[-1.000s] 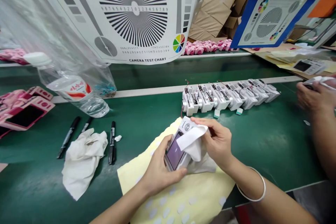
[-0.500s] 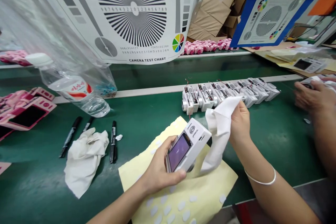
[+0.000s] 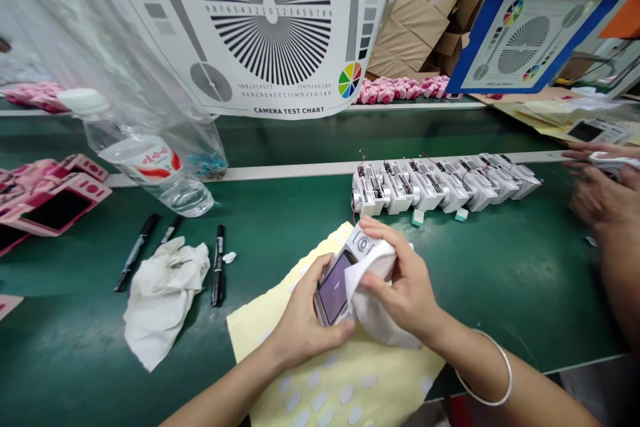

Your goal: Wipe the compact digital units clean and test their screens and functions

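A white camera with a lit purple screen is gripped by my left hand, fingers along its left side and thumb at its lower end. My right hand pinches a white cloth against the camera's right side and upper end, and the cloth covers part of the screen's edge. Both hands are above a yellow sheet dotted with pale oval stickers. Behind them stands a row of opened white camera bodies with wires showing.
Left of my hands lie a crumpled cloth, black markers, a water bottle and pink cameras. A test chart hangs ahead. Another person's hands hold something white at the far right.
My right hand has moved left and down, bringing the cloth from beside the camera onto it. The camera stays in my left hand. The other person's hands have shifted slightly, and the view has shifted a little.
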`<move>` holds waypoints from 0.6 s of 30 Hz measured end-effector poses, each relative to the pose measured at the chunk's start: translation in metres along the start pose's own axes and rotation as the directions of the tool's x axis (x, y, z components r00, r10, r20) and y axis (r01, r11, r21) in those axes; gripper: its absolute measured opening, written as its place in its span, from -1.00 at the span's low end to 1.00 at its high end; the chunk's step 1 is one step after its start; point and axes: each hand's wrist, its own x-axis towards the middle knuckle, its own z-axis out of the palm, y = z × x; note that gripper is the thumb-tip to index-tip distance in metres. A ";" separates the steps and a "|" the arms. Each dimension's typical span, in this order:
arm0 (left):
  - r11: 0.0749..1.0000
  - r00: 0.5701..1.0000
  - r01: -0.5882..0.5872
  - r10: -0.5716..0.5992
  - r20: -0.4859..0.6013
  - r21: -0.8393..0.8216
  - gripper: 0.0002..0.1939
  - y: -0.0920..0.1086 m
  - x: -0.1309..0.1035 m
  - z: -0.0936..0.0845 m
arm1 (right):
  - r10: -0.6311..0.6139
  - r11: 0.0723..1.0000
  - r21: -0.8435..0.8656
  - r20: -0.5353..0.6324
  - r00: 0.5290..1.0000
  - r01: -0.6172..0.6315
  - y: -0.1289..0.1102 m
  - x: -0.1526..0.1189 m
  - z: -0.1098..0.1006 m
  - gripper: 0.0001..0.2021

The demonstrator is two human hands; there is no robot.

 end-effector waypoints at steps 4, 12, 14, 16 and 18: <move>0.995 0.999 -0.039 0.041 -0.012 0.093 -0.32 -0.004 0.001 -0.003 | 0.153 0.975 0.159 0.018 0.988 -0.154 -0.004 0.003 -0.007 -0.83; 0.914 0.950 -0.295 0.248 0.190 0.279 -0.27 0.005 0.003 -0.016 | 0.334 0.759 0.441 0.369 0.867 -0.480 0.003 0.004 -0.022 -0.56; 0.911 0.947 -0.303 0.256 0.193 0.281 -0.25 0.004 0.003 -0.016 | 0.342 0.771 0.444 0.315 0.885 -0.456 -0.002 0.002 -0.020 -0.73; 0.916 0.941 -0.309 0.255 0.224 0.256 -0.25 0.003 0.003 -0.015 | 0.314 0.856 0.377 0.161 0.936 -0.352 -0.006 0.002 -0.018 -0.85; 0.933 0.934 -0.300 0.246 0.258 0.199 -0.27 0.002 0.004 -0.014 | 0.288 0.918 0.281 0.010 0.957 -0.279 -0.007 0.002 -0.017 -0.84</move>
